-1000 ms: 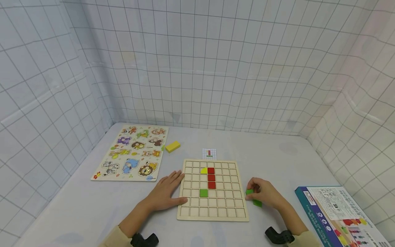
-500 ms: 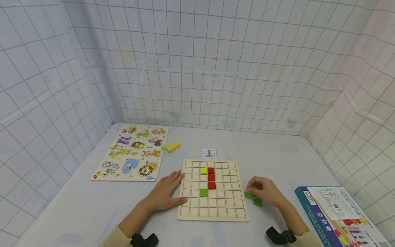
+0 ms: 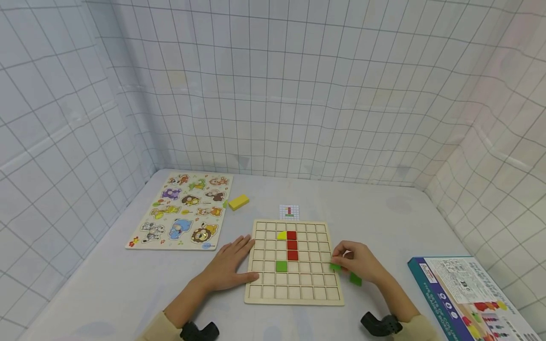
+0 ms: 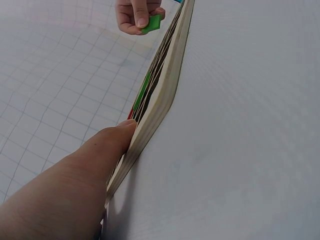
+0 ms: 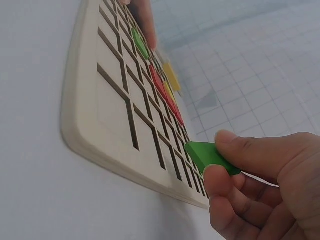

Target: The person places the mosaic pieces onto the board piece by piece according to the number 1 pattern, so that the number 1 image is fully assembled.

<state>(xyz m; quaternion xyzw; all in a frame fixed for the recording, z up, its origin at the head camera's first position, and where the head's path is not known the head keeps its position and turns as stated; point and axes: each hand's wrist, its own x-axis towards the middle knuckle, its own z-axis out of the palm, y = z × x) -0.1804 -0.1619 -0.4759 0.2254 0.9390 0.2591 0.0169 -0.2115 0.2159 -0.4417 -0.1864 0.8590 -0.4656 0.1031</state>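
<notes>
My right hand (image 3: 356, 260) pinches a green square tile (image 5: 205, 156) between thumb and fingertips, above the right edge of a wooden grid board (image 3: 294, 293). On the table below that hand lies another green tile (image 3: 356, 279). My left hand (image 3: 228, 265) lies with straight fingers along the board's left edge, its thumb on the rim. Set in the board's cells are a column of red tiles (image 3: 292, 245), a yellow piece (image 3: 282, 235) with a slanted side, and one green tile (image 3: 281, 266).
A small pattern card (image 3: 289, 212) lies just behind the board. To the back left are a yellow block (image 3: 239, 202) and an animal puzzle board (image 3: 181, 213). A flat printed box (image 3: 473, 298) sits at the front right. Gridded white cloth (image 3: 273, 94) walls the table.
My right hand has picked a green tile up from beside the board and carried it left to the board's right edge. The left hand has stayed put.
</notes>
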